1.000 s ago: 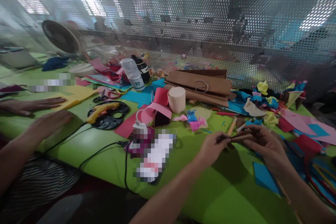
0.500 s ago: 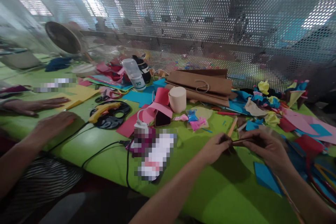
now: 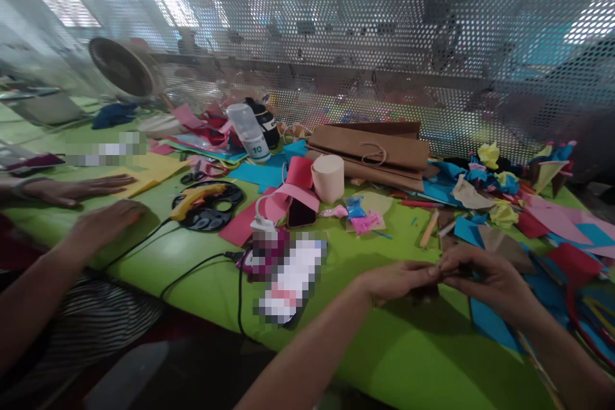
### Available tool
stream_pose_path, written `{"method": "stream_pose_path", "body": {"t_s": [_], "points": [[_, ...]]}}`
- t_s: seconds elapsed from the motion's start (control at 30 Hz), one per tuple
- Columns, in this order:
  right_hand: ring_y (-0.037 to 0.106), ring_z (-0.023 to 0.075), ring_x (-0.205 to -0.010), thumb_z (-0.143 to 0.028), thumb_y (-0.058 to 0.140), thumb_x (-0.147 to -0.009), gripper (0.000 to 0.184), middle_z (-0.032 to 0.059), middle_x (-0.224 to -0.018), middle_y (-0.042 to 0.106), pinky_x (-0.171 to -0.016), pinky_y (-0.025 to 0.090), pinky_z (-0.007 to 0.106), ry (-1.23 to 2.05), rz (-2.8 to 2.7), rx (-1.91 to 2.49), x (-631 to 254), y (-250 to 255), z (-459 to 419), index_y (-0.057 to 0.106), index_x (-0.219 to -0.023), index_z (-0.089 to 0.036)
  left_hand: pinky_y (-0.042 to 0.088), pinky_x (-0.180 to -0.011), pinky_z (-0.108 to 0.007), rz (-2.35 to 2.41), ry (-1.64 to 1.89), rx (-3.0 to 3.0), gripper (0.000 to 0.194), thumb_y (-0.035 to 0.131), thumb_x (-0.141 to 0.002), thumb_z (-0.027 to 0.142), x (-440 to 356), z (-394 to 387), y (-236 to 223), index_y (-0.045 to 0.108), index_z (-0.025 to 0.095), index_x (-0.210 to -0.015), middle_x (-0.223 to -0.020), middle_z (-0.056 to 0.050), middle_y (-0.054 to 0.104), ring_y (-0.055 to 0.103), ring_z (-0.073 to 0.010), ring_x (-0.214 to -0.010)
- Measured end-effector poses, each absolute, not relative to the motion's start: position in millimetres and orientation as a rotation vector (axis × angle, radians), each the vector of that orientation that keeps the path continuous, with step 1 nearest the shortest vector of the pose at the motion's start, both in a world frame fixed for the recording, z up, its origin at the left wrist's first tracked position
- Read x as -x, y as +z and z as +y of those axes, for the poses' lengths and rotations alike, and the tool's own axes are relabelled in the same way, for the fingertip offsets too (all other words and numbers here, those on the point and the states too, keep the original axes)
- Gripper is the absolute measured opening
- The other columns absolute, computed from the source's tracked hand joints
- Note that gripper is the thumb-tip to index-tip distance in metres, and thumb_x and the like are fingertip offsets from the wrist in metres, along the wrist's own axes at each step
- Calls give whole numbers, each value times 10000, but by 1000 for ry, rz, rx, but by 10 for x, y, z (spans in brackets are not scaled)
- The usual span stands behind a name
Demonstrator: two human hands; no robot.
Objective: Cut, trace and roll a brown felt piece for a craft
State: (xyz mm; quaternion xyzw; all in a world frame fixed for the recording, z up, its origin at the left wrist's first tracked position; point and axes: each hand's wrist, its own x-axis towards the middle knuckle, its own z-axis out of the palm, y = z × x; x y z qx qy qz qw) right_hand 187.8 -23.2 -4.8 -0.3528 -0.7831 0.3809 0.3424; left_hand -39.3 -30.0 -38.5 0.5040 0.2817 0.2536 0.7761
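Observation:
Over the near right part of the green table (image 3: 384, 359), my left hand (image 3: 401, 280) and my right hand (image 3: 485, 272) meet at their fingertips. Both are closed in a pinch on a small brown piece (image 3: 426, 293), which looks like paper. Fingers cover most of it, so its shape cannot be made out. Just beyond my hands lies a yellow-orange stick (image 3: 429, 229), perhaps a pencil. A blue paper sheet (image 3: 494, 327) lies under my right wrist.
A co-worker's hands (image 3: 103, 224) rest at the left, near a yellow glue gun (image 3: 195, 200) on a black palette. A phone (image 3: 293, 282), a charger (image 3: 263, 227), a cream paper roll (image 3: 328, 178) and brown paper (image 3: 369, 147) lie ahead. Crumpled paper (image 3: 504, 211) is at right.
My fingertips have come together, and the brown strip that showed between them is now mostly hidden. The whole view has shifted slightly.

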Motion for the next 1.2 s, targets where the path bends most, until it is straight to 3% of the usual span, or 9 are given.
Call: {"method": "stream_pose_path", "body": {"t_s": [0.07,0.2,0.27,0.43,0.63,0.77,0.97,1.2], "points": [[722,217,-919,-345,781,-893,193,23,-999,732,-793,602,319,986,-2015,974,-1891,-72,-223,714,-1071,-312,394,-596,-226,632,586,-1166,739,713,-767,774,400,-298,-372,689,172,-1196,-798,4,584,510,-101,-669],[590,300,-1319,-379,827,-841,459,63,-1361,638,-1048,535,419,918,-1922,1027,-1909,-70,-200,631,-1254,-347,393,-652,-238,721,736,-1280,662,645,-856,734,372,-300,-337,645,164,-1192,-871,2,553,468,-110,-726],[527,319,-1401,-396,818,-843,451,67,-1489,553,-1087,516,450,941,-1820,1008,-1910,-45,-193,611,-1242,-352,404,-710,-250,752,834,-1307,591,625,-898,687,350,-302,-319,627,157,-1160,-912,-9,556,469,-123,-771],[543,330,-1384,-451,761,-884,197,45,-1499,539,-1046,545,451,907,-1786,1049,-1907,-4,-199,686,-1017,-326,420,-837,-292,794,965,-1399,402,562,-980,544,319,-287,-332,573,160,-1096,-978,-41,567,503,-175,-900],[532,340,-1364,-419,750,-901,191,36,-1498,529,-1106,476,525,683,-1951,1074,-1894,-40,-206,713,-1076,-354,417,-838,-319,882,961,-1527,329,528,-1007,446,316,-279,-367,546,147,-1142,-1014,-57,585,519,-196,-936],[537,325,-1337,-353,705,-942,45,39,-1479,545,-1115,447,527,586,-2033,1024,-1876,-65,-180,732,-970,-329,438,-847,-325,915,948,-1597,317,537,-1004,439,315,-289,-346,562,159,-1151,-1027,-63,614,542,-208,-948],[575,308,-1314,-311,725,-928,64,42,-1439,586,-1098,454,471,545,-2043,997,-1875,-109,-144,732,-866,-296,469,-866,-343,893,898,-1629,346,559,-994,422,310,-272,-371,568,160,-1219,-1063,-78,647,576,-225,-968],[614,311,-1258,-417,750,-900,143,67,-1378,647,-1022,523,450,645,-1829,1123,-1934,-77,-111,768,-869,-278,455,-830,-302,917,898,-1558,347,516,-1017,442,350,-279,-337,593,162,-1206,-1037,-61,656,581,-191,-933]]}}
